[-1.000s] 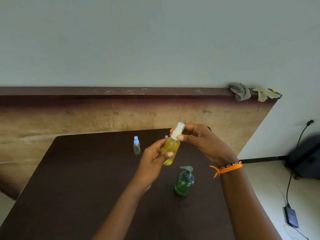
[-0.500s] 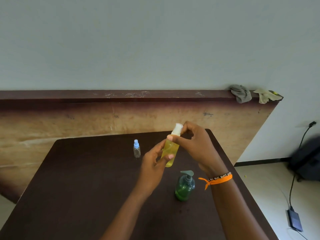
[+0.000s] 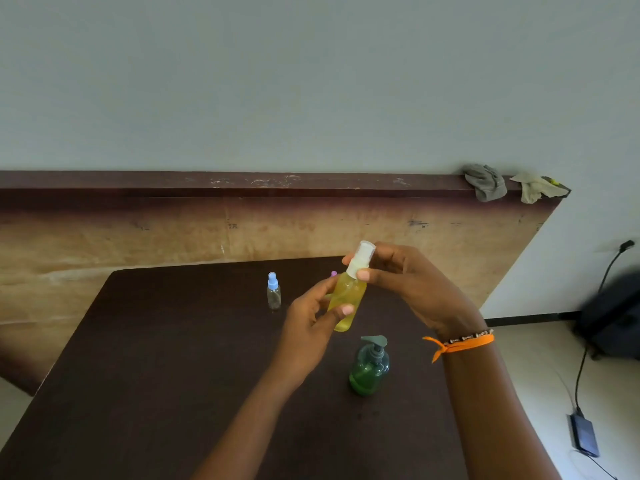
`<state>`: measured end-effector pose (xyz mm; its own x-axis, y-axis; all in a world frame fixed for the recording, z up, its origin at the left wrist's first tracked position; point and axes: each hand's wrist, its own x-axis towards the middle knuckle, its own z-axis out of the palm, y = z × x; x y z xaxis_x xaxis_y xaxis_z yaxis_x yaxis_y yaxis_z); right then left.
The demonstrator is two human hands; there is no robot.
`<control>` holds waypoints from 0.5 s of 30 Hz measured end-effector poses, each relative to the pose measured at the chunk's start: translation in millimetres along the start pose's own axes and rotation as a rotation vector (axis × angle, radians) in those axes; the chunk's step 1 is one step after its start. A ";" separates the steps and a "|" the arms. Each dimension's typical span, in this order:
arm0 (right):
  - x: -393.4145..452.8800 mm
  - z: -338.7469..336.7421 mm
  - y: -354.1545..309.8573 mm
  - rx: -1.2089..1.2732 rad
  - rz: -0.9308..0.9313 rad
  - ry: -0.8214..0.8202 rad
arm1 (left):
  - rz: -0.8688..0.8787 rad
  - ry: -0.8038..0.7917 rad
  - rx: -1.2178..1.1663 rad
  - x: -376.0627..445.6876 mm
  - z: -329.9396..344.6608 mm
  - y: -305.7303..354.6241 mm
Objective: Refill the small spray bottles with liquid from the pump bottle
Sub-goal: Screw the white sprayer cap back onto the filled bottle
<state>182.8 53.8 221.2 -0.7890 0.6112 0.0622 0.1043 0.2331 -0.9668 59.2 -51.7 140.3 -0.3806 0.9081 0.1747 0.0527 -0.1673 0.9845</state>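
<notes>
My left hand [image 3: 308, 320] grips the smooth translucent yellow plastic spray bottle [image 3: 346, 301]; my right hand [image 3: 405, 282] pinches its ribbed white cylindrical cap [image 3: 360, 258].

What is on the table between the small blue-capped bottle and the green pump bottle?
In the head view, only the left hand holding the yellow spray bottle hangs between the blue-capped bottle and pump bottle.

Grey rag [image 3: 485, 181] and pale rag [image 3: 535, 190] on ledge [image 3: 242, 183]; black bag [image 3: 613, 317], phone [image 3: 585, 434] on floor.

obstacles: blue-capped bottle [image 3: 273, 291] far centre, pump bottle [image 3: 369, 367] near right | free: table [image 3: 156, 358] left half
</notes>
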 end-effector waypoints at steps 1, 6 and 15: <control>1.5 3.4 0.9 -0.006 -0.003 0.054 | 0.010 0.014 0.009 0.0 0.6 0.8; 3.7 19.3 1.2 -0.031 -0.022 0.245 | 0.045 0.028 0.028 -0.1 1.1 4.8; -1.2 8.6 3.3 0.322 -0.074 0.078 | 0.025 -0.033 -0.055 -0.9 -0.7 10.8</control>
<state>178.9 47.3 215.8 -0.7374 0.6604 0.1418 -0.1580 0.0354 -0.9868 59.4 -54.6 150.7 -0.3493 0.9152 0.2010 0.0109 -0.2105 0.9775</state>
